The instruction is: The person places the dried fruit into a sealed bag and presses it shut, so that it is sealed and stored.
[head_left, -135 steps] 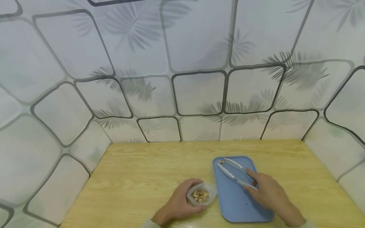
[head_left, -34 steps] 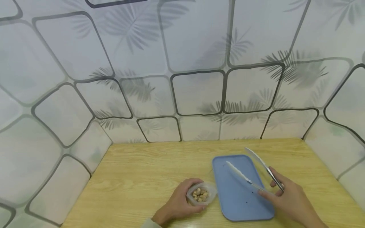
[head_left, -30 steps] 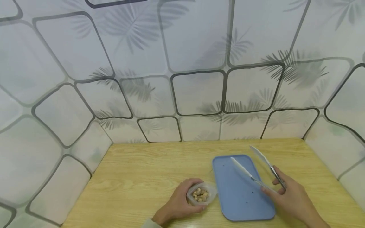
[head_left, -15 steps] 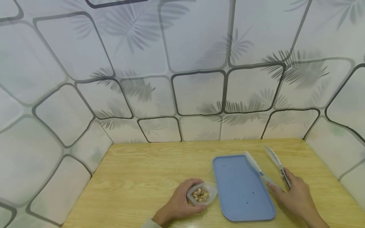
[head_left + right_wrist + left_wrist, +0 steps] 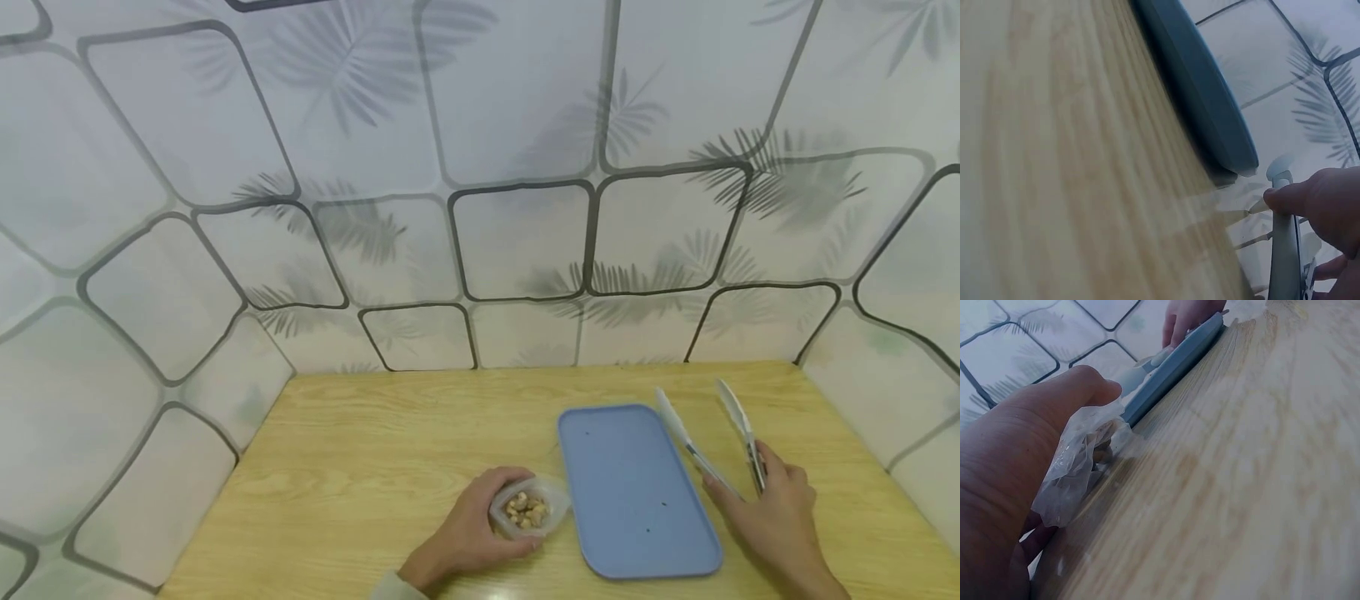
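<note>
My left hand (image 5: pixel 476 527) curls round a small translucent plastic bag (image 5: pixel 555 505), whose mouth faces up. Inside it lie several cashew nuts (image 5: pixel 527 510). The left wrist view shows the crumpled bag (image 5: pixel 1069 472) low by the wood, thumb along its rim. To the right of the blue tray (image 5: pixel 622 475), my right hand (image 5: pixel 776 512) holds metal tongs (image 5: pixel 677 425) by their arms. The tips of the tongs are spread, point away from me and have nothing between them. In the right wrist view the thumb presses on one tong arm (image 5: pixel 1284 250).
The tray lies flat between the two hands, with a few dark specks (image 5: pixel 663 504) on it. Beneath everything is a light wooden table (image 5: pixel 390 450). Patterned walls (image 5: pixel 525 333) close off the back and both sides.
The nut between the tong tips at first is gone from the tray. My right hand has moved right, carrying the spread tongs from over the tray to beside it. The left hand stays put.
</note>
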The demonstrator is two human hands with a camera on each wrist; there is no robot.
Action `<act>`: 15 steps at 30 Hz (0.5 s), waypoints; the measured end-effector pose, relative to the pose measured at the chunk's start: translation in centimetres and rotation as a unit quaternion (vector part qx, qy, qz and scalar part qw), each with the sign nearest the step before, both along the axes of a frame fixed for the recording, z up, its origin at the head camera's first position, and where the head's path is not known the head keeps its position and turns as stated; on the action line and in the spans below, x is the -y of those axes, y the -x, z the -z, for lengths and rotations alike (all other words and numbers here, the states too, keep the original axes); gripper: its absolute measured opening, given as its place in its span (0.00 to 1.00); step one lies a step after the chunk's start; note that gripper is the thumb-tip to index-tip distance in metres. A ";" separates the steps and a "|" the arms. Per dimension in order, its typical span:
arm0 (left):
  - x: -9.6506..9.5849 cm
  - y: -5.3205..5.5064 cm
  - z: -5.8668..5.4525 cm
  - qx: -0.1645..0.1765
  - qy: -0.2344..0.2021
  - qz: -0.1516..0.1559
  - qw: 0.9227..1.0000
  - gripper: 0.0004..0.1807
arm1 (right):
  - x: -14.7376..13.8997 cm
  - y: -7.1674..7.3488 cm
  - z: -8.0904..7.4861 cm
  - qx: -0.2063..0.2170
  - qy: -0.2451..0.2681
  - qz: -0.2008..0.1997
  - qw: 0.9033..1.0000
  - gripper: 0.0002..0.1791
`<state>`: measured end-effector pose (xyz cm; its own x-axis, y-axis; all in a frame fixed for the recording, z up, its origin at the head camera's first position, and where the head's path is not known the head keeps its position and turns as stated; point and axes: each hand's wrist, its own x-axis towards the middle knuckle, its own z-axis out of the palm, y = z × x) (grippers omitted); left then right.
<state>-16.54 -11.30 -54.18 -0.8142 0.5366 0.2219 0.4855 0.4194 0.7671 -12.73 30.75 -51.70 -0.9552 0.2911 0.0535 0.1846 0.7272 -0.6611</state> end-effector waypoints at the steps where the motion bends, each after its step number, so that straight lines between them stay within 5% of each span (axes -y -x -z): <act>1: 0.0 0.0 0.0 -0.001 0.000 0.000 1.000 0.42 | 0.0 0.0 0.0 0.004 -0.001 0.000 1.000 0.59; 6: -0.1 0.0 0.1 0.003 -0.002 0.004 1.000 0.41 | -0.1 0.0 0.0 0.018 0.003 0.001 1.000 0.62; 11: 0.0 -0.1 0.2 -0.004 0.003 0.000 1.000 0.40 | 1.1 -0.1 -0.1 -0.068 0.030 0.039 0.996 0.58; 15: 0.0 -0.2 0.1 -0.008 0.003 -0.007 1.000 0.39 | 2.5 -0.4 -0.9 -0.096 0.063 0.051 0.992 0.53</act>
<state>-16.34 -11.30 -54.26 -0.8179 0.5264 0.2321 0.4917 0.4302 0.7570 -12.33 28.26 -50.83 -0.8964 0.4009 0.1891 0.1138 0.6204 -0.7759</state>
